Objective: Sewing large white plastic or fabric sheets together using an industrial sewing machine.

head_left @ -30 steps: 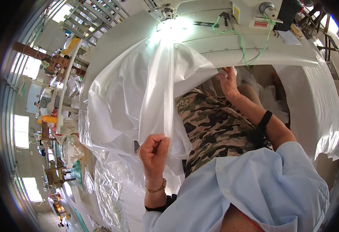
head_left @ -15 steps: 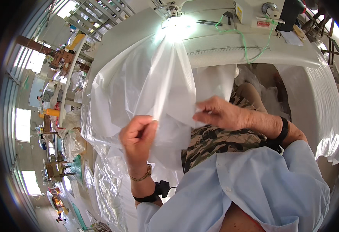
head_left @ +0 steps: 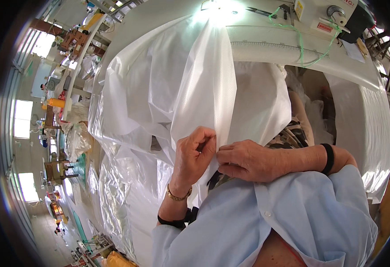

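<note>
White fabric [head_left: 212, 89] pinched in left hand [head_left: 194, 153] and right hand [head_left: 244, 160], both grips tight.

White sewing machine [head_left: 324, 13] at the far edge of the pale counter [head_left: 292, 49], with a green thread [head_left: 300, 42] trailing from it across the counter top. Dark scissors [head_left: 261, 12] lie just left of the machine. Far left: yellow thread cone [head_left: 57, 103] on another bench, bright windows [head_left: 23, 118] along the wall.
</note>
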